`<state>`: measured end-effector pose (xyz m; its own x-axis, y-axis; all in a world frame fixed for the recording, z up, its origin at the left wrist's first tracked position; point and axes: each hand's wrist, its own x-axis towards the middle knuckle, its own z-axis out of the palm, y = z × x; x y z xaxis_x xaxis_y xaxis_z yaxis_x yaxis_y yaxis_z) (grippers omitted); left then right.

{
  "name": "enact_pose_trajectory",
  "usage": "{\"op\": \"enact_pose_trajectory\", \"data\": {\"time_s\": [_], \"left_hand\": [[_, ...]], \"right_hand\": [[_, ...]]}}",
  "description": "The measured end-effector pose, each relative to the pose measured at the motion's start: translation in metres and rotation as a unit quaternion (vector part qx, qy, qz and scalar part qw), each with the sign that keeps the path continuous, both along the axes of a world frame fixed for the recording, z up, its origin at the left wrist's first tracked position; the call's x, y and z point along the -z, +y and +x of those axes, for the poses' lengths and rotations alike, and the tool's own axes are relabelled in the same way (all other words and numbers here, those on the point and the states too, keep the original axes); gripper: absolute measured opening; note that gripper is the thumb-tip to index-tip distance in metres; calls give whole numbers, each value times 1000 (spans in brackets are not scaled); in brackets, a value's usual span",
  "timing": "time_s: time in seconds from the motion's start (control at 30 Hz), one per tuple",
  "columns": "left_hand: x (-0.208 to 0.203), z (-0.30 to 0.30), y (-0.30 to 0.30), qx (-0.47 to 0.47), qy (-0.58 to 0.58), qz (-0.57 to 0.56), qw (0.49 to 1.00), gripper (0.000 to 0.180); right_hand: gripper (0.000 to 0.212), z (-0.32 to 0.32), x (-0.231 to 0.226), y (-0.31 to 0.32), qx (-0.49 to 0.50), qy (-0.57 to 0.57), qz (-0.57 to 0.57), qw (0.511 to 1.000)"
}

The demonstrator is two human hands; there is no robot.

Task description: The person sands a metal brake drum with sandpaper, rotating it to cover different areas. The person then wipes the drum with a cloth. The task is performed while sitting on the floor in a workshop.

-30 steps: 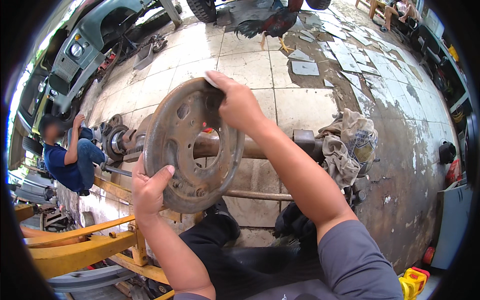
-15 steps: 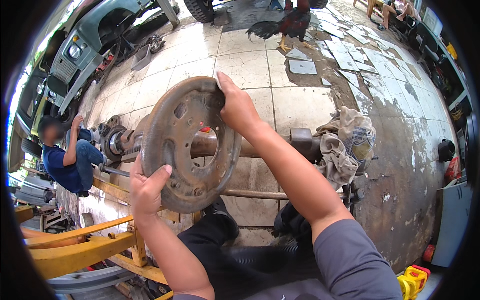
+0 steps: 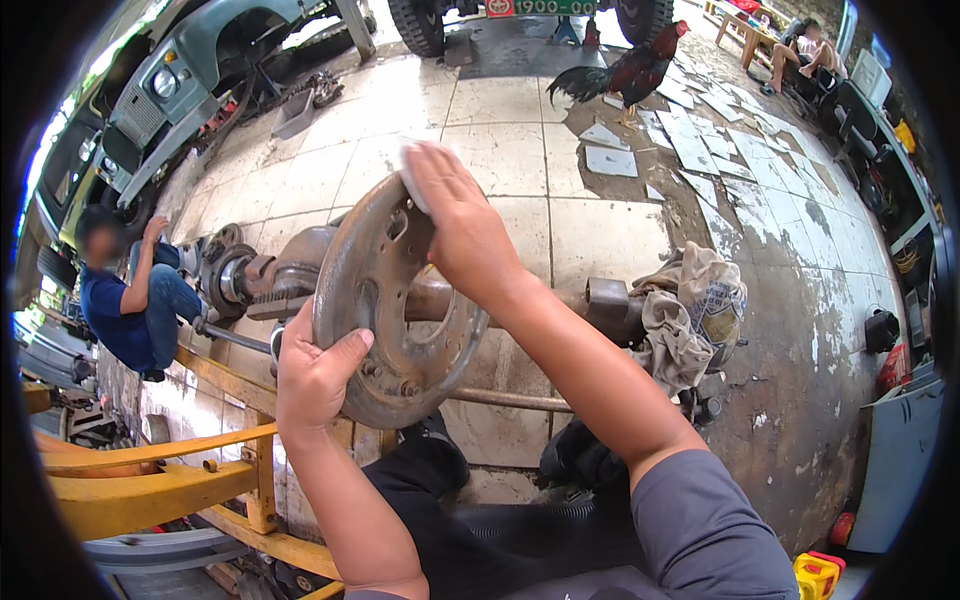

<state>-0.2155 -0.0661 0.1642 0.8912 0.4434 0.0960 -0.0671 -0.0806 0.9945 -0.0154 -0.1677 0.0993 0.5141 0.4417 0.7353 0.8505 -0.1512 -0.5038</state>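
Observation:
A round, brownish, worn metal brake backing plate with a large center hole is held up tilted in front of me. My left hand grips its lower left rim, thumb on the face and fingers behind. At the top rim my right hand presses a thin white pad, cloth or paper, against the edge with its fingers laid together over it. Behind the plate lies a rusty axle, its right end wrapped in a dirty beige rag.
A yellow metal frame stands at lower left. A person in dark blue crouches at the left beside axle parts. A rooster stands on the broken tiles ahead. A green vehicle is at upper left; a thin rod crosses below the axle.
The plate has turned more edge-on and shifted slightly right. My right hand has slid along the top rim to the left, showing more white pad. The rooster has moved right.

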Motion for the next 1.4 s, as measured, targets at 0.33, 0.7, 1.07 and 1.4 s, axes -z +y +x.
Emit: {"op": "enact_pose_trajectory", "data": {"time_s": [0.33,0.7,1.07,1.4], "left_hand": [[4,-1,4,9,1,-6,1000,42],[3,-1,1,1,-4,-18,1000,41],[3,1,6,8,3,-15,1000,43],[3,2,3,30,-5,-2,1000,44]], "right_hand": [[86,-14,-7,3,2,-55,2,998],[84,-14,4,6,16,-105,13,994],[81,-19,3,14,-1,-108,40,993],[80,-13,9,7,-43,-137,17,989]]}}
